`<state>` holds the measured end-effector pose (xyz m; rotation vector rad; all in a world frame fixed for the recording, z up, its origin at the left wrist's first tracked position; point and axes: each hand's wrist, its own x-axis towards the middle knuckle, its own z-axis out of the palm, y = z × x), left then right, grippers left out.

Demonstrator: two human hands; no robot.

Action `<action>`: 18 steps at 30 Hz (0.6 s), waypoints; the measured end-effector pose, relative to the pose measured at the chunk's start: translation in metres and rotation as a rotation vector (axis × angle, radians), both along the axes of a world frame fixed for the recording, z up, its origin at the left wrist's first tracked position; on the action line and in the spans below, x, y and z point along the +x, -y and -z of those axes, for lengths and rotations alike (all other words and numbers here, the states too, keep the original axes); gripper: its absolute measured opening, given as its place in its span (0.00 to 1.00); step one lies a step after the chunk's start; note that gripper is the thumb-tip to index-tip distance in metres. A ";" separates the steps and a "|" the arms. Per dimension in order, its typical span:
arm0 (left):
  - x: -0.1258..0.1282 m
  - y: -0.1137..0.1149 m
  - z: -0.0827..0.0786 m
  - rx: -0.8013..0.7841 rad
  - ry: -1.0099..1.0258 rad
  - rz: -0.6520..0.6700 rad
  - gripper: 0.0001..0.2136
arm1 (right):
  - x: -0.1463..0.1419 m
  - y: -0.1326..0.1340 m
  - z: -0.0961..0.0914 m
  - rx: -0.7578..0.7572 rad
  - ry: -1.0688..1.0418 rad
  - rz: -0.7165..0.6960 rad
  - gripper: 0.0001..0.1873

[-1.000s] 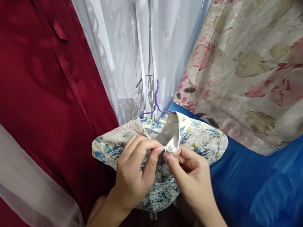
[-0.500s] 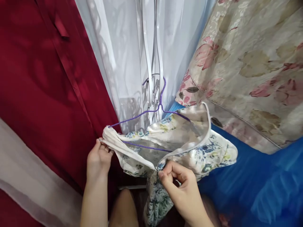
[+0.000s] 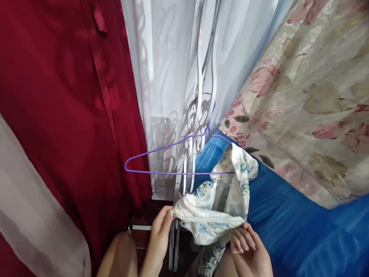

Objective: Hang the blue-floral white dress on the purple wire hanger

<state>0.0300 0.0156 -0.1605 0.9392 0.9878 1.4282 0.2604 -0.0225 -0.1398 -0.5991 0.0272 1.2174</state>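
Observation:
A floral blue-and-white garment (image 3: 225, 200) hangs by one shoulder from the right end of a thin purple wire hanger (image 3: 161, 159). The hanger's hook is caught on a white wrought-iron grille (image 3: 201, 104). My left hand (image 3: 160, 231) pinches the garment's left edge, low in the middle of the view. My right hand (image 3: 249, 252) grips the garment's lower right hem with curled fingers. The left arm of the hanger is bare.
A dark red curtain (image 3: 57, 107) fills the left, with a sheer white curtain (image 3: 161, 69) behind the grille. Blue fabric (image 3: 302, 231) and a pink floral cover (image 3: 311, 92) lie on the right. My knee (image 3: 118, 257) shows at the bottom.
The garment has come off the left end of the hanger and dropped lower. Both hands moved down with it, and the view shifted so the hanger sits more to the left.

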 end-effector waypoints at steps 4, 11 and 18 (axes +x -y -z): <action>0.015 0.008 -0.018 0.139 -0.050 0.171 0.17 | 0.020 0.004 0.043 -0.038 -0.103 0.036 0.15; 0.046 0.030 -0.044 0.207 0.179 0.356 0.17 | -0.012 -0.004 0.070 -0.066 0.231 -0.260 0.21; 0.045 0.050 -0.068 0.208 0.128 0.449 0.17 | -0.040 0.008 0.017 0.081 0.893 -0.438 0.17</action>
